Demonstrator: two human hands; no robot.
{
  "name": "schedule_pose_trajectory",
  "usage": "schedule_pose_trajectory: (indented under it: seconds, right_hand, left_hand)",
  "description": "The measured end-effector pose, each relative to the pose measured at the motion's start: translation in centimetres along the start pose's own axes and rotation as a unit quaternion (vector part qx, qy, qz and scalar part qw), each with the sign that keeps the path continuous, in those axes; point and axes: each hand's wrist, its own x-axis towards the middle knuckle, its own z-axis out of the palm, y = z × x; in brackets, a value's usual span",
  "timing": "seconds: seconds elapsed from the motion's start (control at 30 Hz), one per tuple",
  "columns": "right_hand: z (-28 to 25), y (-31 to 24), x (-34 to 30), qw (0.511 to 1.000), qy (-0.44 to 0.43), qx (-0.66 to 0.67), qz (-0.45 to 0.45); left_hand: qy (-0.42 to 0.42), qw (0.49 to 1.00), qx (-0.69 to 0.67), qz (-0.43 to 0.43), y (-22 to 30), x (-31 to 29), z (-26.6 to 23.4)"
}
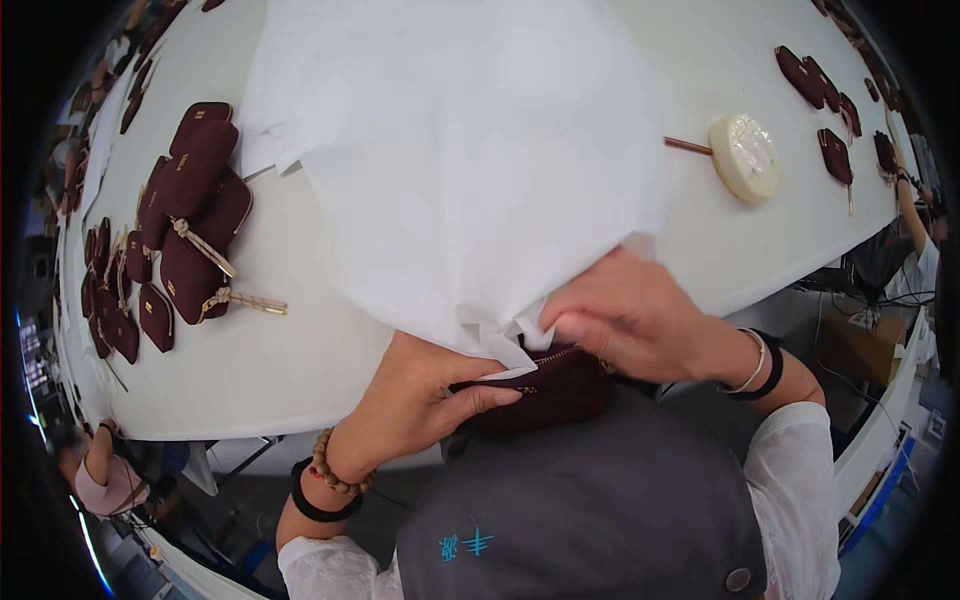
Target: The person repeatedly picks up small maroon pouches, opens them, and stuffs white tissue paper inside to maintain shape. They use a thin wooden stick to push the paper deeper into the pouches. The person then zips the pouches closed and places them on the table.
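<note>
Pouch of dark maroon fabric (pixel 545 402) is held between the two hands, its zippered edge clamped by the left hand (pixel 440 385), thumb uppermost. At its mouth, a large, thin white sheet (pixel 450 150) is pinched along the lower edge by the right hand (pixel 635 318). Blue characters (pixel 466 545) are borne by the dark grey apron (pixel 600 490), small gold lettering by rounded maroon pouches (pixel 197 175) piled on the white tabletop (pixel 290 370).

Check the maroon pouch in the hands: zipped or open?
Open: the pouch's zipper edges stand apart, with the white sheet running into its mouth.
</note>
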Motion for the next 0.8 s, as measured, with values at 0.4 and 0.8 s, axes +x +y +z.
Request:
schedule_pose_trajectory:
  seconds: [0.4,0.8]
  right_hand:
    - [0.6,1.2,-1.1,0.978,-0.195,0.068,0.028]
    - [0.9,0.9,-0.9,0.986,-0.164,0.028,-0.028]
  left_hand:
    - [0.131,0.991,-0.005,-0.039,-2.2,-3.5,-0.2]
    - [0.104,0.953,-0.231,-0.166,-1.8,-4.5,2.6]
